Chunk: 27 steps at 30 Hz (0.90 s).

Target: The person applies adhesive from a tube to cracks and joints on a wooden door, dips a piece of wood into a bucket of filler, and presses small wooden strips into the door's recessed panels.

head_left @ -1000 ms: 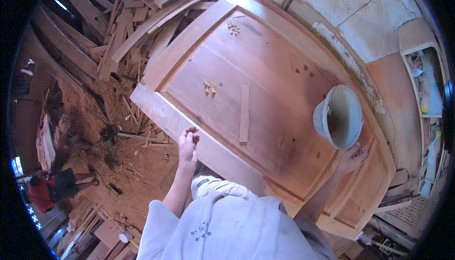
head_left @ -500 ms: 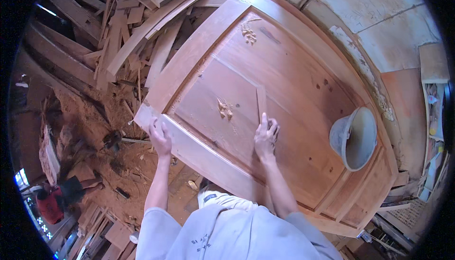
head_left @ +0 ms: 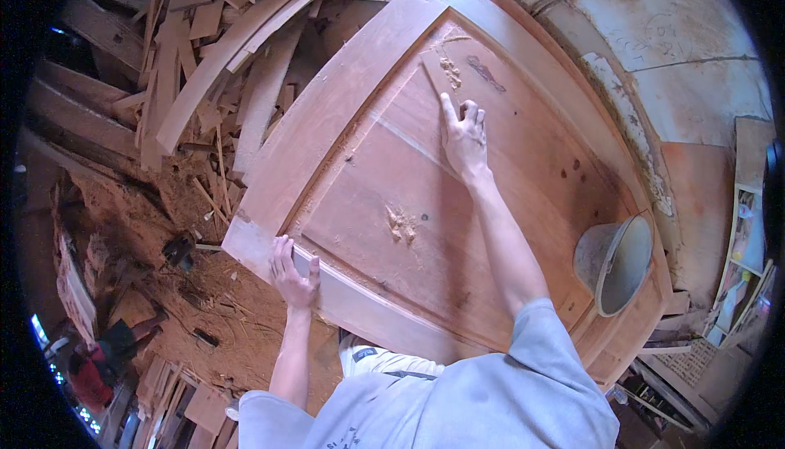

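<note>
Head view: a single wide fisheye camera worn on the person's head, looking steeply down.

The lens looks down from above the grey-shirted shoulders, close over the wooden door panel (head_left: 458, 195), which fills the middle of the frame; both forearms enter from the lower edge, the left hand (head_left: 292, 267) at the panel's near edge, the right hand (head_left: 463, 134) stretched farther up it. Straight edges bow toward the dark circular rim. Scrap timber (head_left: 204, 65) occupies the upper left, a metal bucket (head_left: 615, 262) the right.
</note>
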Each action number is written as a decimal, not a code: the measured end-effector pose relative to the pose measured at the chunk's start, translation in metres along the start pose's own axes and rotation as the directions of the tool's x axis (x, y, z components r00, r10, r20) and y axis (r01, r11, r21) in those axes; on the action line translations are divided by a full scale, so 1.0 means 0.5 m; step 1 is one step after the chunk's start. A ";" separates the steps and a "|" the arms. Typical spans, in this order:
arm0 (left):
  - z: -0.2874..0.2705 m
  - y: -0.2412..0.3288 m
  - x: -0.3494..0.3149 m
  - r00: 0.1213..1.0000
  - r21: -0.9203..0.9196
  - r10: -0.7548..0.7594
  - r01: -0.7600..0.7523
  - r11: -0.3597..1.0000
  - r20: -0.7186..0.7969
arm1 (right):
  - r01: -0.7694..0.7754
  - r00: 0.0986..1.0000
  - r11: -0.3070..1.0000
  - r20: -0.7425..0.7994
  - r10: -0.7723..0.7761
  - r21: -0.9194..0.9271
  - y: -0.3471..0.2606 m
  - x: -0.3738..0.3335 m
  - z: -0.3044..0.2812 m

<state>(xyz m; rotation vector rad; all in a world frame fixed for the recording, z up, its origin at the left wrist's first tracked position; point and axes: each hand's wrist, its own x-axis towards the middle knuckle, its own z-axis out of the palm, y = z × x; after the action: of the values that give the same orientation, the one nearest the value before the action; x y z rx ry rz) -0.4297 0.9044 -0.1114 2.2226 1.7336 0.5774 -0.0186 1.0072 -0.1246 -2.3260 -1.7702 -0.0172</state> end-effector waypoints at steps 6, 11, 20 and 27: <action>-0.002 -0.001 -0.001 0.999 -0.001 -0.021 0.021 1.000 0.028 | -0.066 0.998 0.991 0.009 0.065 0.118 0.041 0.011 -0.026; 0.003 0.001 -0.001 0.999 0.012 -0.018 0.018 1.000 0.041 | -0.176 0.965 0.968 -0.163 0.206 0.180 0.076 -0.013 -0.013; -0.001 0.001 0.007 0.998 0.030 -0.026 0.025 0.999 0.051 | -0.193 0.964 0.979 -0.175 0.201 0.062 0.106 0.095 0.020; -0.002 0.002 0.004 0.999 0.028 -0.027 0.026 0.999 0.041 | -0.082 0.987 0.989 -0.127 0.097 0.122 0.128 0.108 -0.003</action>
<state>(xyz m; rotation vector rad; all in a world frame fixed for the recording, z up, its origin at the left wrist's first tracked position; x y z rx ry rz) -0.4289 0.9061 -0.1100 2.2109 1.7581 0.5011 0.0576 1.0423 -0.1262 -2.2630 -1.5602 -0.0513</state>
